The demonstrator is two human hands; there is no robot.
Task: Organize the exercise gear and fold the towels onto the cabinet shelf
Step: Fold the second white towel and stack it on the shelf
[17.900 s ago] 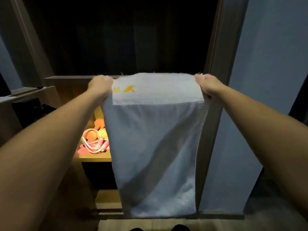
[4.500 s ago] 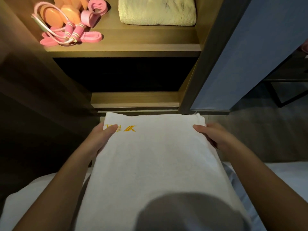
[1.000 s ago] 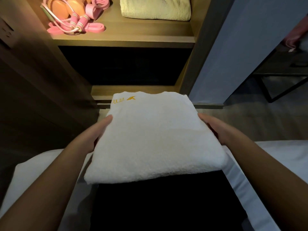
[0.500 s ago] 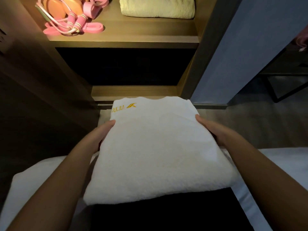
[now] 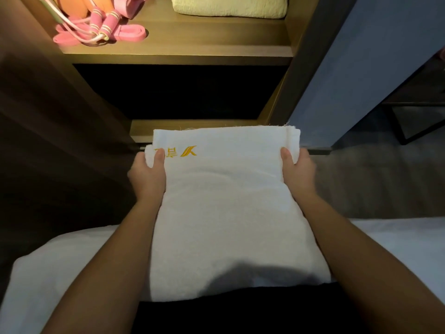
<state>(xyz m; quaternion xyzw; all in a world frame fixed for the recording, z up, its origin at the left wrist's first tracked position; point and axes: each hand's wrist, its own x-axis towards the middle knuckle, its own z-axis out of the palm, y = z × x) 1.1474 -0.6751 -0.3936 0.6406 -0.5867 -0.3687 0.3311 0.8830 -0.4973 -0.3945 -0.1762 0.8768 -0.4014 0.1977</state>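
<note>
White bedding [image 5: 48, 273] lies nearest. Above it the folded white towel [image 5: 228, 213] is gripped near its far corners by the left hand [image 5: 148, 175] and right hand [image 5: 298, 174], thumbs on top, fingers hidden beneath. Beyond, the shelf [image 5: 204, 44] carries a pink skipping rope [image 5: 96, 30] and a pale towel [image 5: 228, 6]

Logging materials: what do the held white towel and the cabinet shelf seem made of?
The white towel looks like terry cloth, likely cotton: nubby matte pile, frayed threads at its far edge. The cabinet shelf looks like wood or wood-look laminate, smooth satin brown; which, unclear.
</note>
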